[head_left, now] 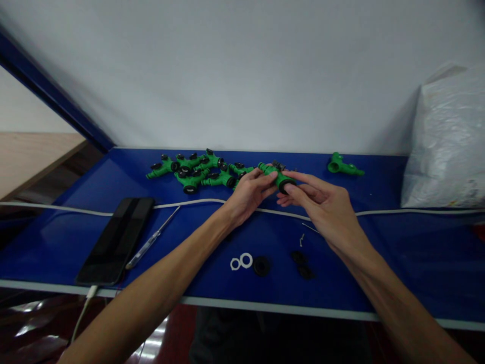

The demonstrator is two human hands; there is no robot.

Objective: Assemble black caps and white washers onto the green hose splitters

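A green hose splitter point(277, 177) with a black end ring is held up over the table between both hands. My left hand point(252, 191) is closed round its left side, thumb on the green body. The fingers of my right hand point(316, 194) pinch the black ring at its near end. Below the hands lie two white ring washers point(246, 260), a black round ring point(261, 266), small black parts point(302, 264) and small screws point(301, 239). Behind my left hand several green splitters with black valve knobs point(191, 174) sit in a group.
A bare green splitter body point(344, 165) lies at the back right, near a white plastic bag point(447, 141). On the left are a phone point(115, 242) and a screwdriver point(151, 242). A white cable point(197, 202) crosses the blue table point(182, 263).
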